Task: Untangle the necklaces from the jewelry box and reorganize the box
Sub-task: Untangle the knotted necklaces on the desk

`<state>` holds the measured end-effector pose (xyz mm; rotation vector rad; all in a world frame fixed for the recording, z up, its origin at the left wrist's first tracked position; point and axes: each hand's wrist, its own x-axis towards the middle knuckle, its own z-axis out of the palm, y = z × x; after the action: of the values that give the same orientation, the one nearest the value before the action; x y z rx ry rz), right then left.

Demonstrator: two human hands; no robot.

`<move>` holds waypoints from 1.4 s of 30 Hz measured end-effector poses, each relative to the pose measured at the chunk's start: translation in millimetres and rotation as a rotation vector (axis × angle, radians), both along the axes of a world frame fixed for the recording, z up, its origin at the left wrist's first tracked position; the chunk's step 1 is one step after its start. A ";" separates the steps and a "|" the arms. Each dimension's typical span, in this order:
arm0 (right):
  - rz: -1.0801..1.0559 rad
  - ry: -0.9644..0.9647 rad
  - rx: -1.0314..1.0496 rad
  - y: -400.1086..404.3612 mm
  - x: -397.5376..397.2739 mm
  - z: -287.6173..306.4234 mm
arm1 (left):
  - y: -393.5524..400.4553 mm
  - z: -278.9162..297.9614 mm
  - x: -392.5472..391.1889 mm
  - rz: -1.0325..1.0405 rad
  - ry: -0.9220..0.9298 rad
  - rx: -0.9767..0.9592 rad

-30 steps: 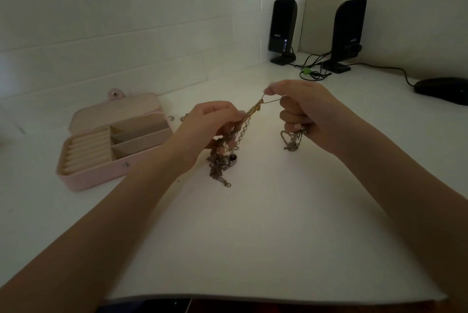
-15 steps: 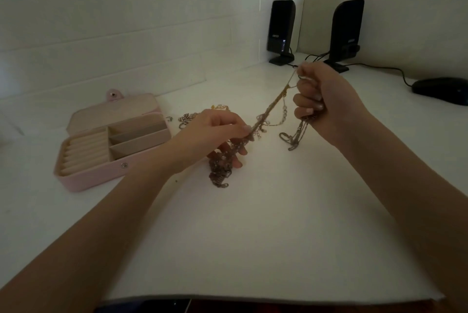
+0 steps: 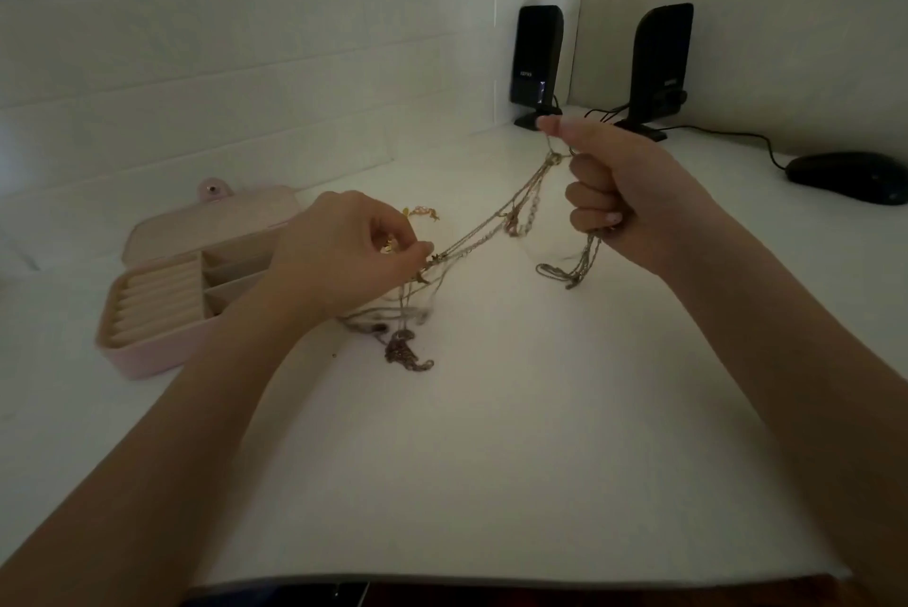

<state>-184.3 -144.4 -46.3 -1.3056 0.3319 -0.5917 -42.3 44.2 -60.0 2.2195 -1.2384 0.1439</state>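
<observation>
Necklaces [image 3: 491, 228] — stretched between both hands' pinching fingers [image 3: 422, 247] — dangle tangled onto the table [image 3: 491, 459].

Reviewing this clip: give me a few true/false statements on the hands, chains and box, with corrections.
1. Both hands grip the chains. True: left hand, right hand.
2. The box is closed. False: its lid lies open.
3. The right hand is higher than the left. True.
4. All chains hang clear of the table. False: a clump rests on it.
5. The mouse lies beside the box. False: it is far right.
</observation>
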 end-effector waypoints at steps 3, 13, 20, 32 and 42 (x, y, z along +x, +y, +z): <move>0.145 0.058 -0.151 5.0 -2.0 -0.3 | 3.0 3.5 -0.5 -0.007 -0.052 0.036; 0.410 0.134 -0.245 22.4 1.5 -3.4 | -13.4 -7.3 -18.9 -0.282 0.482 -0.338; 0.445 0.157 -0.227 23.5 1.8 -3.6 | -17.2 -8.1 -25.8 -0.340 0.656 -0.431; 0.402 0.202 -0.200 21.9 0.1 -1.7 | -21.9 -8.9 -19.7 -0.326 0.923 -0.513; 0.222 0.251 -0.247 21.0 5.6 -7.3 | -18.6 -5.3 -21.1 -0.190 0.850 -0.400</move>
<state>-178.8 -123.4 -53.6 -1.6356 0.3201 -0.2862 -63.4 25.6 -65.3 1.5261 -0.8247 -0.5300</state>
